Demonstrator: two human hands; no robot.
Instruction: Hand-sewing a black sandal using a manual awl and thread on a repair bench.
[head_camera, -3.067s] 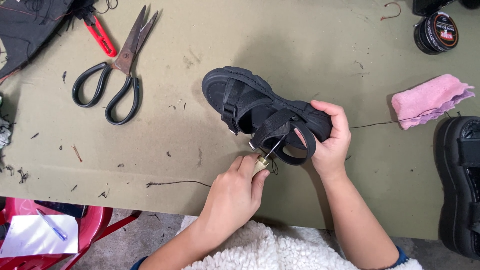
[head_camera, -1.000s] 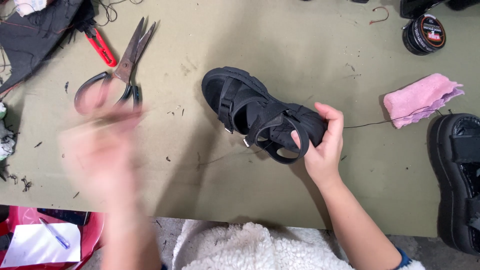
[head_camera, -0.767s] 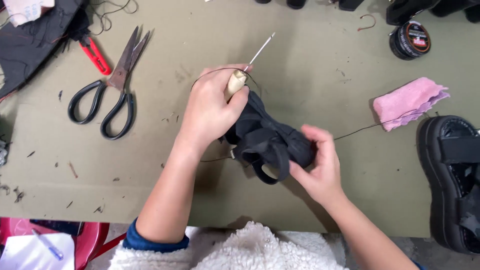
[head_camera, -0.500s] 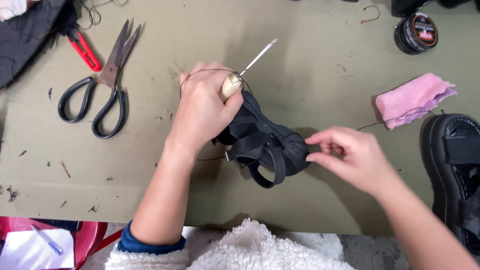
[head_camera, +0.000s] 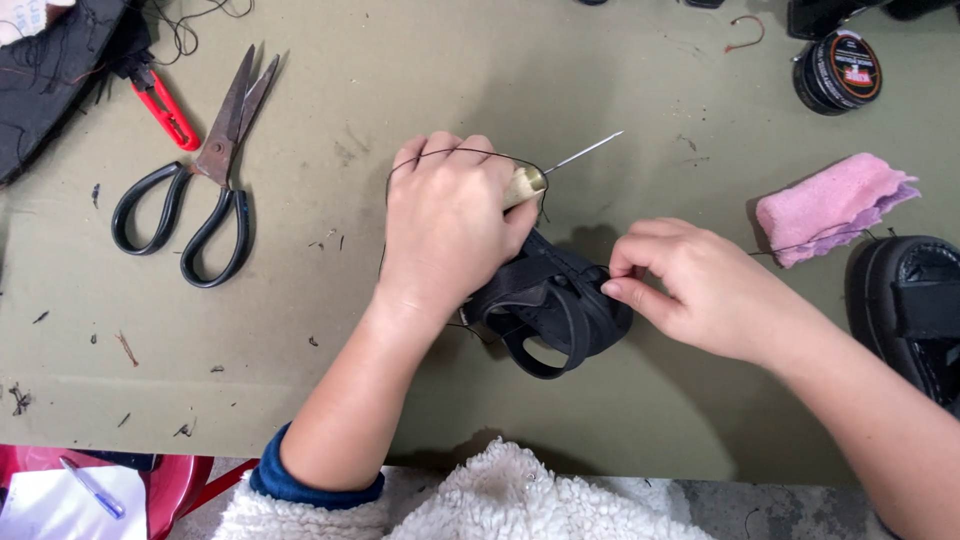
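Two hands at the black sandal (head_camera: 550, 305): left hand (head_camera: 445, 225) clamps the awl (head_camera: 560, 167), needle pointing up-right beyond it; right hand (head_camera: 700, 285), at its right edge, pinches the thread (head_camera: 810, 243).

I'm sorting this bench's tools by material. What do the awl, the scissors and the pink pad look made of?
Awl: a thin bright metal needle, shiny, in a pale handle that looks like wood, mostly hidden in the left hand. Scissors: dull, browned metal blades, probably steel, with glossy black loop handles, plastic or coated. Pink pad: soft and matte with ragged edges, likely sponge or foam, possibly cloth.
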